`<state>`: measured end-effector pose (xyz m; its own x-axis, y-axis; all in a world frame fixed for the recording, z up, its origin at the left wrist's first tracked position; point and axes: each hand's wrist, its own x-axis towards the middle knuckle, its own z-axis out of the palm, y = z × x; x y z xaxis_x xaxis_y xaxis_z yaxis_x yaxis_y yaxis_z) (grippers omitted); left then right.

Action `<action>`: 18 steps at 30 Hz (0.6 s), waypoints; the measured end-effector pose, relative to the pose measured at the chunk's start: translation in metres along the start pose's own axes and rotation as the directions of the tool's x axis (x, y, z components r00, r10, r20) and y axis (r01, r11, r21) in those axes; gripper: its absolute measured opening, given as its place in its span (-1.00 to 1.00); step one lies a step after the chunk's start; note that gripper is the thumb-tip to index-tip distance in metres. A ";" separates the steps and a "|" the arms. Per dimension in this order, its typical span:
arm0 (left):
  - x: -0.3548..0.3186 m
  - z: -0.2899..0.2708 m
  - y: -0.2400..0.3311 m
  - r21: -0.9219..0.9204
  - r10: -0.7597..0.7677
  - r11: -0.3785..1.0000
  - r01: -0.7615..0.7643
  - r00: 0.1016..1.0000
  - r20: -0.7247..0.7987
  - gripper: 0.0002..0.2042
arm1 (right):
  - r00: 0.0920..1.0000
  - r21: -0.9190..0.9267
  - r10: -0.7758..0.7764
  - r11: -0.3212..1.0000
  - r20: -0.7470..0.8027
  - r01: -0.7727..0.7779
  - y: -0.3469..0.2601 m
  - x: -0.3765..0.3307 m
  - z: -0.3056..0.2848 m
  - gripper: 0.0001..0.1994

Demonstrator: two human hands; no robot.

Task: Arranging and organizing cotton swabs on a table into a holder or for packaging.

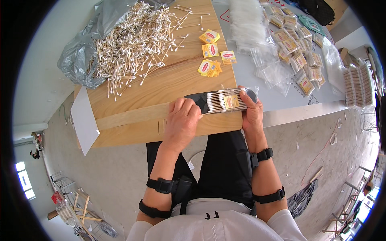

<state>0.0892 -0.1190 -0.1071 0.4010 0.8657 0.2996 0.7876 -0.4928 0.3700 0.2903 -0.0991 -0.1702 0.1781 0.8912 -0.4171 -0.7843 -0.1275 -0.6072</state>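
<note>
At the table's front edge, a row of cotton swabs (215, 102) lies side by side, partly inside a clear plastic bag with a yellow label card (231, 101). My right hand (253, 112) grips the bag's right end, thumb on top. Underneath the swabs shows a dark, flat piece (197, 97), its exact kind unclear. My left hand (181, 122) is closed at the left end of the swabs, fingers curled over the dark piece and fingertips beside the lowest swab. What it pinches is hidden.
Loose swabs (132, 44) pile out of a grey plastic bag (76, 64) at far left. Yellow cards (209, 68) lie behind my hands. Empty clear bags (247, 24) and filled packets (297, 60) cover the grey table at right. A white sheet (85, 120) overhangs the left edge.
</note>
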 end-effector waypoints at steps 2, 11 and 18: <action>0.004 0.004 0.005 -0.009 0.026 1.000 -0.026 1.000 -0.011 -0.83 | 1.000 0.011 -0.001 1.000 0.003 0.001 0.001 0.000 0.001 -0.75; 0.010 0.051 0.030 -0.729 -0.384 0.674 0.120 0.900 -0.206 -0.64 | 0.999 0.069 0.019 0.997 -0.025 -0.017 0.001 0.000 0.002 -0.75; 0.029 0.064 0.041 -0.985 -0.595 0.173 0.026 0.799 -0.083 -0.36 | 1.000 -0.005 -0.019 1.000 0.009 0.019 0.001 0.001 0.000 -0.71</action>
<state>0.1634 -0.1084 -0.1399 -0.1872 0.9779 0.0926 -0.3140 -0.1489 0.9377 0.2900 -0.0987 -0.1712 0.1878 0.8974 -0.3991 -0.7776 -0.1123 -0.6186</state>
